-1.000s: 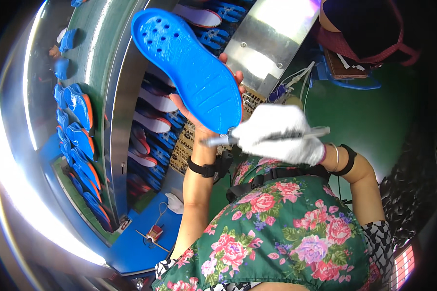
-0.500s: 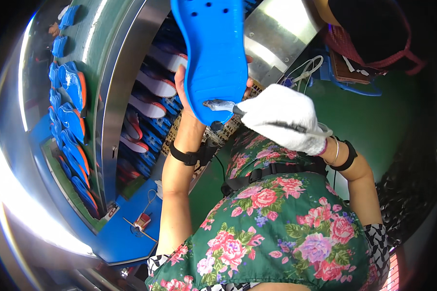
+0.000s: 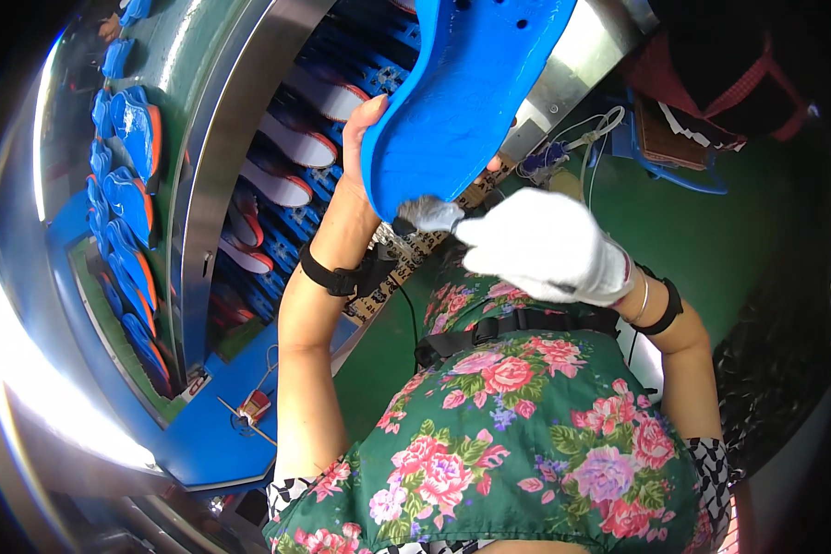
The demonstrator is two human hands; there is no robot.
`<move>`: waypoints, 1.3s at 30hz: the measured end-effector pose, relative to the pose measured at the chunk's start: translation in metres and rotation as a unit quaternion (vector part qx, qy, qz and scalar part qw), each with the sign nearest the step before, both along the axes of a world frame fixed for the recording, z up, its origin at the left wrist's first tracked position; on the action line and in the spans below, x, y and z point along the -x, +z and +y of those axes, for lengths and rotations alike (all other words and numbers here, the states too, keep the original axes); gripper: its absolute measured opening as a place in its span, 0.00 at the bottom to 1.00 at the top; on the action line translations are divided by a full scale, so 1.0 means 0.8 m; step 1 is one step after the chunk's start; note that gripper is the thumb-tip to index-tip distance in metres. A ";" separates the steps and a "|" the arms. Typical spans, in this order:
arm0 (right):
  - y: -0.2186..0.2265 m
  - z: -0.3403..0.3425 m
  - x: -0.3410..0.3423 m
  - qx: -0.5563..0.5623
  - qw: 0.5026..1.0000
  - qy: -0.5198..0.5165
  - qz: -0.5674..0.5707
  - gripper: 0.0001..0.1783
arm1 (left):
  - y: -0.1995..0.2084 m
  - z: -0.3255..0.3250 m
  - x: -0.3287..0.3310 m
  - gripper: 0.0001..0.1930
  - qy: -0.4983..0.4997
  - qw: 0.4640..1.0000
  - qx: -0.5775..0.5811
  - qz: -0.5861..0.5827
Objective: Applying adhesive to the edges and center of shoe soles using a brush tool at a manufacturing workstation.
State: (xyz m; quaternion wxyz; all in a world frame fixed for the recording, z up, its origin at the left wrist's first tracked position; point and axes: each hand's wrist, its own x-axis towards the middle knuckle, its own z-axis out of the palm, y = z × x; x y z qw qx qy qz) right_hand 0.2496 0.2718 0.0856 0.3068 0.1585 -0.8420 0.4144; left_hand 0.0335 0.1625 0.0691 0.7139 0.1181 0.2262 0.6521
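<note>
A blue foam shoe sole (image 3: 475, 102) with small round holes in its far part is held up in front of me, tilted to the right. My bare left hand (image 3: 358, 148) is closed around it, thumb at its left edge and fingertips showing past its right edge. In a white glove, my right hand (image 3: 545, 247) grips a brush (image 3: 431, 214), whose handle is mostly hidden by the hand. The dark, wet-looking bristles are at the sole's near rounded end; I cannot tell whether they touch it.
To the left, a green conveyor belt (image 3: 180, 83) carries several blue pieces with orange edges (image 3: 137, 134). Beyond my left arm lie white-topped soles (image 3: 295, 152) among blue ones. A small red spool (image 3: 254, 406) rests on a blue surface. White cables (image 3: 600, 129) hang at right.
The sole has moved right and tilted over to the right. The brush has shifted from the sole's inner face to its near end. My left forearm has swung slightly left.
</note>
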 end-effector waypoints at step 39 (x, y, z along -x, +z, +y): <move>-0.005 0.050 0.010 0.570 0.803 -0.135 -0.109 0.08 | 0.082 -0.095 0.091 0.69 0.160 0.924 -0.343 -0.044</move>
